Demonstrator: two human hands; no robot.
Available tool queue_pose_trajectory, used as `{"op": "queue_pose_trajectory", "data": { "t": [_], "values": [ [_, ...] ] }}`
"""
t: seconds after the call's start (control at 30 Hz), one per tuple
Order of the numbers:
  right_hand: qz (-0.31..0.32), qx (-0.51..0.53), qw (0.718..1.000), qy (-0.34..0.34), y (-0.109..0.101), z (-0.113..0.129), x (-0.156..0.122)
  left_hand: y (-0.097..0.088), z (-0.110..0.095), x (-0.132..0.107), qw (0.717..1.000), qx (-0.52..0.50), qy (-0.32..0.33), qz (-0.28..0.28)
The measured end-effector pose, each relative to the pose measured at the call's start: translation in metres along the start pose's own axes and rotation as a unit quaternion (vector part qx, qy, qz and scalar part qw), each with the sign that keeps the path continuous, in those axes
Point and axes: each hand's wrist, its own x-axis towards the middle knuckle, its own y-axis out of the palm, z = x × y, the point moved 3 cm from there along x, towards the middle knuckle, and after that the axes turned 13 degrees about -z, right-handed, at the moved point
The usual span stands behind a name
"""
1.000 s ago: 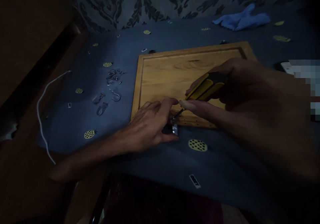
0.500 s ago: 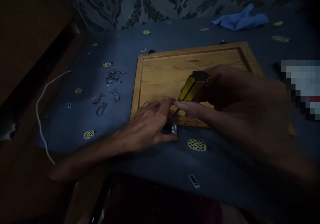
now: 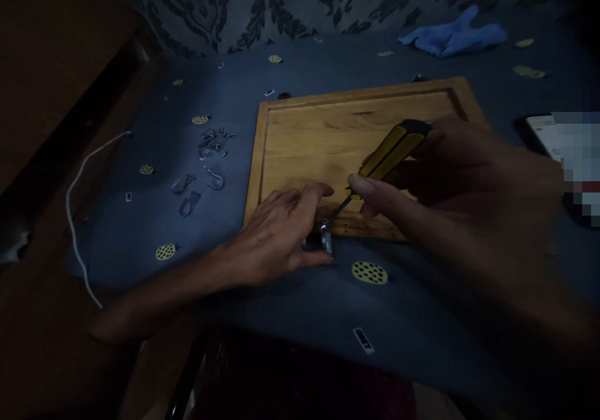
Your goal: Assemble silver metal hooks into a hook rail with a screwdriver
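My right hand (image 3: 459, 182) grips a yellow-and-black screwdriver (image 3: 391, 151) with thumb and fingers round its handle. The shaft slants down to the left, its tip close to a small shiny metal piece (image 3: 326, 237) at the near edge of a wooden board (image 3: 323, 132). Whether the tip touches the piece, I cannot tell. My left hand (image 3: 272, 239) lies over that edge with bent fingers, its thumb below the metal piece and its index finger above, steadying it. Part of the metal piece is hidden by this hand.
Left of the board lie several screws (image 3: 218, 142), a metal hook (image 3: 214, 177) and small clear bags (image 3: 190, 204). A white cable (image 3: 71, 201) runs along the left edge. A blue cloth (image 3: 452, 34) lies at the back, a phone (image 3: 539, 129) at the right.
My right hand has moved up and to the right with the screwdriver, which now leans more and uncovers the top of the metal piece. My left hand has stayed in place.
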Motion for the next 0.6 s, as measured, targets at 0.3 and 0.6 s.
{"op": "queue_pose_trajectory", "data": {
  "t": [0.3, 0.6],
  "values": [
    [0.009, -0.013, 0.999, -0.05, 0.003, 0.002, -0.002, 0.002, 0.0, -0.002, 1.0, 0.0, -0.011, -0.008],
    [0.009, -0.018, 0.995, -0.101, 0.003, 0.004, -0.001, -0.065, -0.02, 0.018, 0.977, -0.094, 0.013, -0.191]
  ]
}}
